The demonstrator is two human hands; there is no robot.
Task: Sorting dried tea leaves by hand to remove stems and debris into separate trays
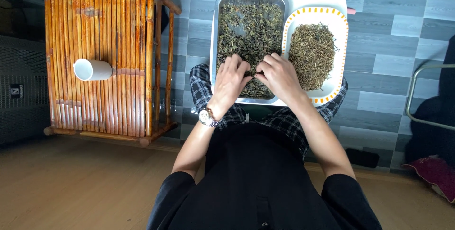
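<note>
Sitting over grey tile floor (379, 45), bamboo table (102, 26)

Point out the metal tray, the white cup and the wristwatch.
metal tray (215, 31): head view, left rim.
white cup (92, 69): head view, its side.
wristwatch (205, 116): head view, dial, on left wrist.

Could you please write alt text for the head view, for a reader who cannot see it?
Seen from above, a seated person's left hand and right hand pick together through dried leaves in a metal tray. Beside it, a white plate holds dried stems. To the left, a white cup lies on a bamboo table.
</note>
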